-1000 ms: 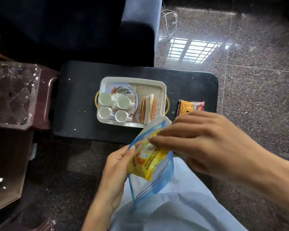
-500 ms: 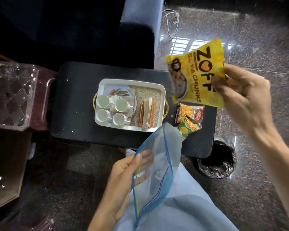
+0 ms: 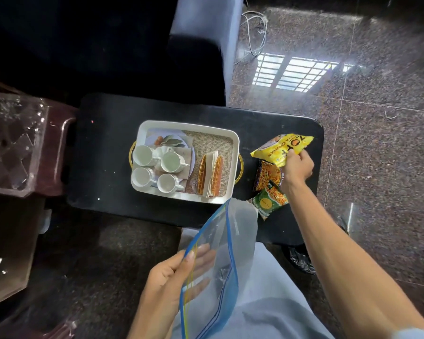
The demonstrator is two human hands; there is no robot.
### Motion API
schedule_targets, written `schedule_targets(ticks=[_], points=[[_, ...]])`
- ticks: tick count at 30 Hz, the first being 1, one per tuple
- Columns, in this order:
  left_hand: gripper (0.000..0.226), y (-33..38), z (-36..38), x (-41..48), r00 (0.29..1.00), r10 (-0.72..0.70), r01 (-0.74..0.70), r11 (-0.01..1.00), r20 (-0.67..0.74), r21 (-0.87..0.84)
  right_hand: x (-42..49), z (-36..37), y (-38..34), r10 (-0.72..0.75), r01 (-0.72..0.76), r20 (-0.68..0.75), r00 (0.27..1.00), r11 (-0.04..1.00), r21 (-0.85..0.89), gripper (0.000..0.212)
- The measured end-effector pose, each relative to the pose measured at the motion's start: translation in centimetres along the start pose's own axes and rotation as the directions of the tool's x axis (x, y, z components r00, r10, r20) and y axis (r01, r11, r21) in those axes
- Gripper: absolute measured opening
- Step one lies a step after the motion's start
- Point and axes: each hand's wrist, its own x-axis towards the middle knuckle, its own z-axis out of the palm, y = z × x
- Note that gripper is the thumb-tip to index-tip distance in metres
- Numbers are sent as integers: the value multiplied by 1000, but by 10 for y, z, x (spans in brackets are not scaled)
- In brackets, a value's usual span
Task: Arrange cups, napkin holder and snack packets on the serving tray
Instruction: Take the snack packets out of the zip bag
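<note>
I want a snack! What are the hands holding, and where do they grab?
The right hand grips the yellow snack packet by its near edge. The left hand holds the clear zip bag at its open mouth.

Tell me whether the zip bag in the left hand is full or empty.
Empty. The clear zip bag shows only the left hand fingers through its plastic; its blue-edged mouth hangs open, with no packet inside.

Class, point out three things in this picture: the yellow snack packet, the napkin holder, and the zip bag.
yellow snack packet (image 3: 279, 149), head view, middle of its printed face.
napkin holder (image 3: 210, 174), head view, the napkins between its two sides.
zip bag (image 3: 230, 241), head view, its clear front panel.
</note>
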Motion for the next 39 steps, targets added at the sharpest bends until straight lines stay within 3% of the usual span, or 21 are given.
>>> schedule_targets(ticks=[3,6,9,12,17,19,21,22,25,27,29,31,33,37,39], points=[[36,-2,3,2,1000,-11,10,1000,-28,-17,6,4,19,17,-19,-54,998,999,-43,30],[39,-3,6,4,999,-8,6,1000,-53,-30,7,2,28,50,-55,-74,996,996,-65,11],[39,-3,9,4,997,14,-16,1000,-72,-26,7,-1,33,86,-94,-73,994,989,-111,15],[37,0,13,2,995,56,-56,998,-82,-4,8,-9,36,111,-114,-30,993,984,-139,34],[43,5,16,-5,982,166,-159,984,-88,76,-1,-46,38,-60,81,97,993,972,-220,43],[45,5,15,-8,973,218,-209,972,-80,111,-14,-68,33,-185,224,150,971,926,-304,46],[46,4,14,-10,963,261,-250,958,-65,142,-32,-91,24,-331,432,334,883,851,-299,49],[46,3,13,-11,958,280,-269,950,-56,158,-43,-102,18,-378,535,472,796,805,-258,52],[40,4,8,-10,942,334,-322,921,-19,218,-83,-126,2,-416,793,809,416,601,-99,77],[33,5,3,-6,933,358,-356,893,48,276,-108,-131,-3,-408,890,884,227,457,-18,93],[31,6,-1,-2,924,358,-383,862,135,333,-130,-130,-4,-388,907,908,159,421,21,98],[36,10,-4,3,916,332,-394,851,224,347,-144,-126,-2,-373,867,907,196,498,18,87],[40,20,-8,11,905,287,-391,853,314,346,-156,-125,2,-364,788,882,298,616,-12,59],[37,39,-41,34,883,306,-396,893,356,214,-168,-128,21,-389,618,693,608,779,-105,30],[60,38,-65,43,880,318,-381,916,354,125,-173,-133,35,-378,484,540,752,873,-63,29]])
